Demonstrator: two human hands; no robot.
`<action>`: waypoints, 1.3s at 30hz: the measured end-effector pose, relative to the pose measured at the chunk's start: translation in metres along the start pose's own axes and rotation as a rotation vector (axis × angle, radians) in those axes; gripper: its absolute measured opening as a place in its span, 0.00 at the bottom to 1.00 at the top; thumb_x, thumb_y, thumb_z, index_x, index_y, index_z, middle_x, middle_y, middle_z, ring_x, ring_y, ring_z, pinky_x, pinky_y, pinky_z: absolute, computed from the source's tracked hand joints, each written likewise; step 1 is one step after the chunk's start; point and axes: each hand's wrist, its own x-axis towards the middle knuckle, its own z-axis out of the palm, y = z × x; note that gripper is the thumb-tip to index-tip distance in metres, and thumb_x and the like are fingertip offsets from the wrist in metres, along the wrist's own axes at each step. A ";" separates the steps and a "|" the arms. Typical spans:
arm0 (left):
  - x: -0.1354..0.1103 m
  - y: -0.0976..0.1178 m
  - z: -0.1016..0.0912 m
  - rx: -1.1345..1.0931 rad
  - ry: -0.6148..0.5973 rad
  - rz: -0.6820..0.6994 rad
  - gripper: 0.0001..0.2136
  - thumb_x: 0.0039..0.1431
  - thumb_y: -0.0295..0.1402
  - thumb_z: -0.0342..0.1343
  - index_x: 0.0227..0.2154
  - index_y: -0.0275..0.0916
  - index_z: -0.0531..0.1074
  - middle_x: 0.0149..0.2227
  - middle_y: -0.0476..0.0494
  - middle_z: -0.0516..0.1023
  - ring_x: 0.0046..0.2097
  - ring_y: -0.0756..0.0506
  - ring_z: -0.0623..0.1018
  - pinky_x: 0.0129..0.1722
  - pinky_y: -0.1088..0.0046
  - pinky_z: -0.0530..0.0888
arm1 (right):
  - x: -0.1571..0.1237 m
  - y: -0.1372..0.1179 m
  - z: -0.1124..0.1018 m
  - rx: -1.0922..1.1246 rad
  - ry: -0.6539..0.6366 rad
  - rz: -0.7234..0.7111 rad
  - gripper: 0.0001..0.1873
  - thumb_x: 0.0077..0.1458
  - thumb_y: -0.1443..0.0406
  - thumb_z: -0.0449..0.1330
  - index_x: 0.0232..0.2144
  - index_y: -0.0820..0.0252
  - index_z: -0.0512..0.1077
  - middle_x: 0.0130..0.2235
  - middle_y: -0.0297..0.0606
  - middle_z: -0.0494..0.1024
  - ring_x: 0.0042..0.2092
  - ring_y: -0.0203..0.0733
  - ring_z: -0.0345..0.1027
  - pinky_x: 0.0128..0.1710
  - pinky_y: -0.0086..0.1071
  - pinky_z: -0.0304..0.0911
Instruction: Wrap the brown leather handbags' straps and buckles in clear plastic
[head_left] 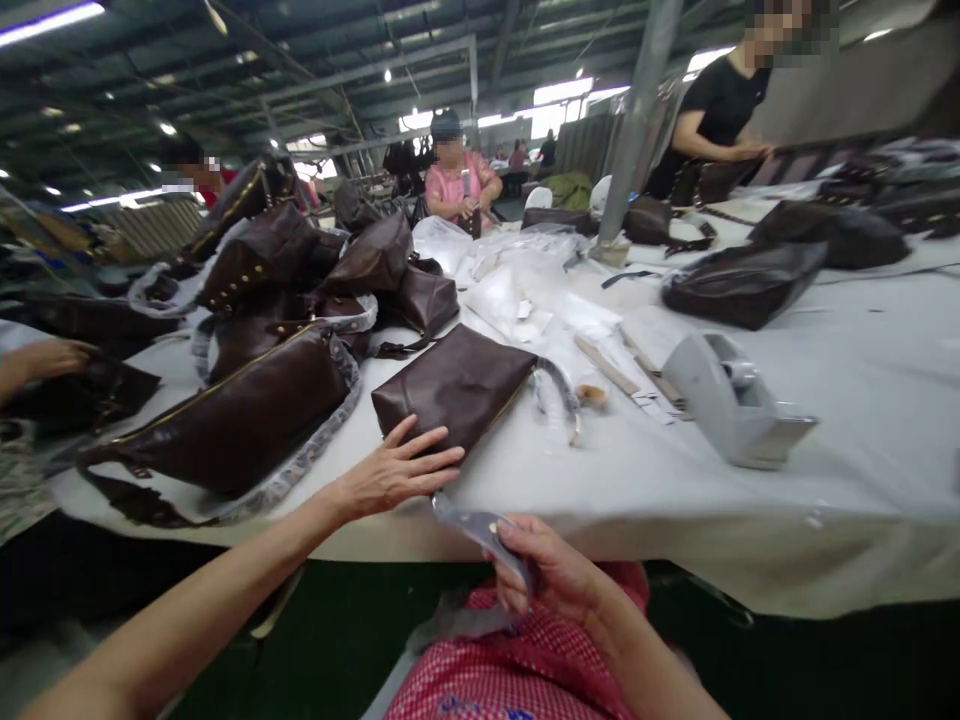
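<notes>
My left hand (397,468) lies flat with fingers spread at the near corner of a dark brown leather bag (457,385) on the white table (862,400). My right hand (544,570) is below the table edge, over my red checked lap, with thumb and fingers pinched on a clear plastic bag (476,525) that runs up toward the left hand. The brown bag lies flat, its strap (559,390) curling off its right side.
A heap of brown bags (262,330) in plastic wrap fills the left. A grey tape dispenser (731,400) stands right of centre, clear plastic sheets (525,290) behind. Another person's hand (45,358) works at far left; other people stand at the far side.
</notes>
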 end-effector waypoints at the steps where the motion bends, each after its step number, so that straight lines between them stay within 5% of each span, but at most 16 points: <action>1: 0.019 -0.001 0.004 -0.025 0.037 0.066 0.15 0.65 0.26 0.47 0.53 0.43 0.66 0.61 0.47 0.67 0.67 0.41 0.53 0.65 0.49 0.34 | -0.013 -0.010 -0.005 -0.067 0.037 -0.009 0.27 0.49 0.44 0.60 0.31 0.64 0.68 0.14 0.23 0.62 0.14 0.29 0.56 0.18 0.25 0.56; 3: 0.059 0.000 0.008 -0.091 0.121 0.138 0.11 0.67 0.28 0.44 0.48 0.40 0.68 0.56 0.44 0.72 0.64 0.44 0.61 0.66 0.50 0.34 | -0.042 -0.033 -0.013 -0.280 0.163 -0.013 0.28 0.49 0.46 0.61 0.40 0.64 0.68 0.18 0.25 0.66 0.17 0.30 0.59 0.20 0.26 0.57; 7: 0.126 0.004 0.005 -0.196 0.189 0.137 0.06 0.65 0.31 0.49 0.39 0.37 0.70 0.39 0.44 0.77 0.46 0.47 0.74 0.66 0.52 0.44 | -0.088 -0.064 -0.013 -1.009 0.640 -0.154 0.33 0.46 0.60 0.67 0.54 0.58 0.61 0.33 0.33 0.73 0.32 0.38 0.68 0.33 0.31 0.63; 11: 0.157 0.005 0.003 -0.223 0.199 0.112 0.04 0.61 0.32 0.54 0.32 0.39 0.69 0.32 0.49 0.75 0.38 0.48 0.74 0.65 0.53 0.50 | -0.096 -0.061 -0.013 -1.565 0.901 -0.311 0.10 0.60 0.66 0.51 0.43 0.59 0.67 0.39 0.41 0.71 0.41 0.44 0.68 0.41 0.35 0.62; 13: 0.161 0.006 0.004 -0.231 0.197 0.107 0.03 0.61 0.32 0.55 0.31 0.39 0.69 0.31 0.50 0.74 0.37 0.48 0.73 0.64 0.53 0.50 | -0.088 -0.056 -0.016 -1.685 0.960 -0.265 0.10 0.63 0.67 0.46 0.39 0.59 0.67 0.37 0.42 0.71 0.39 0.43 0.68 0.37 0.33 0.60; 20: 0.153 0.012 0.005 -0.213 0.163 0.131 0.15 0.63 0.30 0.52 0.52 0.41 0.67 0.34 0.48 0.74 0.38 0.47 0.73 0.63 0.51 0.52 | -0.049 -0.057 -0.022 -1.770 0.870 -0.159 0.11 0.64 0.67 0.46 0.32 0.59 0.67 0.33 0.39 0.75 0.32 0.40 0.68 0.30 0.31 0.52; 25: 0.152 0.012 0.008 -0.168 0.122 0.116 0.12 0.62 0.29 0.53 0.48 0.47 0.70 0.35 0.48 0.72 0.41 0.46 0.71 0.63 0.50 0.50 | -0.039 -0.063 -0.030 -1.622 0.797 -0.215 0.14 0.65 0.64 0.45 0.33 0.58 0.68 0.31 0.37 0.76 0.33 0.39 0.67 0.32 0.30 0.53; 30: 0.158 0.008 0.010 -0.283 0.122 0.112 0.08 0.61 0.40 0.55 0.37 0.42 0.72 0.38 0.47 0.73 0.44 0.45 0.72 0.63 0.49 0.49 | -0.038 -0.071 -0.032 -1.605 0.791 -0.225 0.13 0.64 0.64 0.47 0.29 0.57 0.67 0.28 0.34 0.74 0.30 0.37 0.66 0.32 0.29 0.54; 36: 0.157 0.007 0.003 -0.275 0.150 0.010 0.05 0.62 0.32 0.51 0.34 0.39 0.70 0.43 0.43 0.74 0.55 0.41 0.69 0.63 0.48 0.48 | -0.038 -0.090 -0.030 -1.612 0.707 -0.245 0.14 0.64 0.63 0.48 0.28 0.58 0.67 0.27 0.36 0.75 0.30 0.37 0.67 0.32 0.29 0.55; 39: 0.152 0.007 -0.002 -0.270 0.163 -0.057 0.07 0.60 0.28 0.50 0.40 0.39 0.70 0.48 0.41 0.74 0.58 0.40 0.66 0.63 0.47 0.46 | -0.034 -0.099 -0.031 -1.634 0.666 -0.239 0.14 0.64 0.62 0.48 0.29 0.58 0.68 0.28 0.36 0.76 0.31 0.37 0.69 0.33 0.28 0.56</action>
